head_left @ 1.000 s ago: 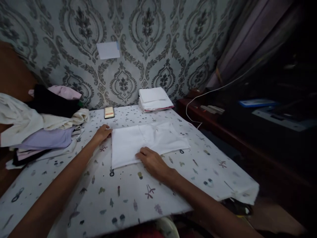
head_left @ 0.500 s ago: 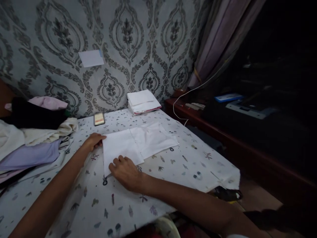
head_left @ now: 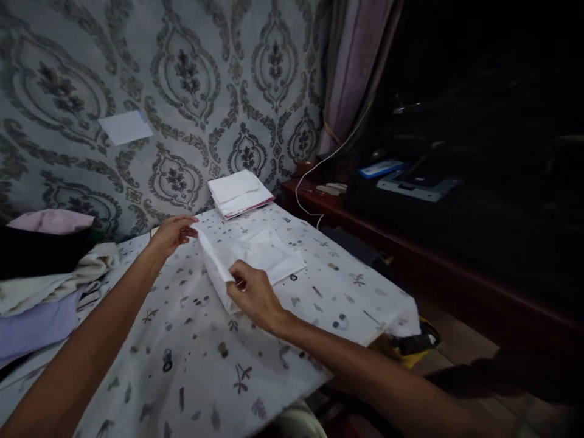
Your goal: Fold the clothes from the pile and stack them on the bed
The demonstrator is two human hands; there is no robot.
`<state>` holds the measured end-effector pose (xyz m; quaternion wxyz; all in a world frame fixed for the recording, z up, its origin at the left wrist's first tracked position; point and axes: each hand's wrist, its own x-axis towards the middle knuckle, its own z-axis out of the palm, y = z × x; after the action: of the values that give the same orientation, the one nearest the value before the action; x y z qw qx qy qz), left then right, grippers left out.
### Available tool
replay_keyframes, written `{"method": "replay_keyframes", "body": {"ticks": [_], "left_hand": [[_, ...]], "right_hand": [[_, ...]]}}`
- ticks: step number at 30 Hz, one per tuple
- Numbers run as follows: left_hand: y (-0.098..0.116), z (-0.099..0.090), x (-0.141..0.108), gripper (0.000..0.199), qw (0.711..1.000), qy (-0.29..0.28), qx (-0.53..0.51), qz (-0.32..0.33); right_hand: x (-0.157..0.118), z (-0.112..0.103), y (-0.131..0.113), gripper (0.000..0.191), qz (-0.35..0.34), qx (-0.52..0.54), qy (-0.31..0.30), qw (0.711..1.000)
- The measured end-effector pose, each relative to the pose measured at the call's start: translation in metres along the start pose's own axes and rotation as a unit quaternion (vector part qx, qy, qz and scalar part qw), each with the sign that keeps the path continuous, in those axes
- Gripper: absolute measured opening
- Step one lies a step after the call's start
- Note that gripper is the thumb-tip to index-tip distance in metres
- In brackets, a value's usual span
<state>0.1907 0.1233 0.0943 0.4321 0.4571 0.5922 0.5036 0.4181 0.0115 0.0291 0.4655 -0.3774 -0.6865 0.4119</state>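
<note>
A white cloth [head_left: 274, 255] lies partly flat on the patterned table cover [head_left: 205, 365], and its left part is lifted and bent over. My left hand [head_left: 176, 232] pinches the far corner of the raised edge. With fingers closed, my right hand [head_left: 255, 295] grips the near end of that same edge. Both hands are just above the table, the left one farther from me.
A stack of folded white cloths [head_left: 241, 191] sits at the table's far edge. Piled clothes [head_left: 45, 292] lie at the left. Behind is a patterned wall with a paper [head_left: 126, 128]. A white cable [head_left: 298, 194] hangs beside the dark red furniture [head_left: 410, 243] at right.
Both hands have raised the left edge of the white cloth and brought it rightward over the rest. My right hand now grips the edge. The view has shifted to the right.
</note>
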Motion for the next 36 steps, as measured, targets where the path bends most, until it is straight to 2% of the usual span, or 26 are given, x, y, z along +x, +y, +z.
{"method": "replay_keyframes", "body": {"ticks": [4,9,12,15,19,24,27,29,31,32,34,36], "left_hand": [[0.014,0.068,0.027,0.017,0.998,-0.058,0.035,-0.006],[0.001,0.145,0.057,0.012,0.989,-0.123,0.080,-0.033],[-0.014,0.173,0.071,0.012,0.983,-0.144,0.104,-0.049],[-0.027,0.188,0.083,0.013,0.979,-0.154,0.121,-0.057],[-0.040,0.197,0.090,0.016,0.976,-0.160,0.131,-0.063],[-0.051,0.204,0.088,0.017,0.976,-0.169,0.124,-0.058],[-0.052,0.199,0.073,0.025,0.980,-0.161,0.104,-0.047],[-0.052,0.186,0.052,0.027,0.979,-0.159,0.129,0.022],[-0.053,0.167,0.020,0.018,0.950,-0.177,0.215,0.145],[-0.054,0.157,0.001,0.011,0.920,-0.192,0.274,0.206],[-0.057,0.137,-0.039,0.009,0.858,-0.218,0.380,0.266],[-0.064,0.121,-0.076,0.014,0.805,-0.222,0.458,0.304]], "right_hand": [[0.005,-0.041,0.025,0.009,0.103,0.166,0.067,0.978],[0.004,-0.085,0.052,0.020,0.231,0.278,0.123,0.924],[0.002,-0.104,0.059,0.019,0.274,0.306,0.129,0.902],[0.004,-0.116,0.066,0.017,0.300,0.314,0.138,0.890],[0.007,-0.124,0.074,0.011,0.323,0.309,0.157,0.880],[0.009,-0.128,0.073,0.010,0.341,0.319,0.144,0.873],[0.009,-0.134,0.071,0.011,0.343,0.308,0.112,0.880],[0.006,-0.140,0.072,0.019,0.345,0.267,0.102,0.894],[0.000,-0.145,0.074,0.028,0.338,0.186,0.105,0.916],[-0.005,-0.147,0.074,0.029,0.320,0.129,0.109,0.932],[-0.016,-0.145,0.074,0.023,0.238,-0.005,0.099,0.966],[-0.028,-0.137,0.071,0.008,0.113,-0.126,0.038,0.985]]}}
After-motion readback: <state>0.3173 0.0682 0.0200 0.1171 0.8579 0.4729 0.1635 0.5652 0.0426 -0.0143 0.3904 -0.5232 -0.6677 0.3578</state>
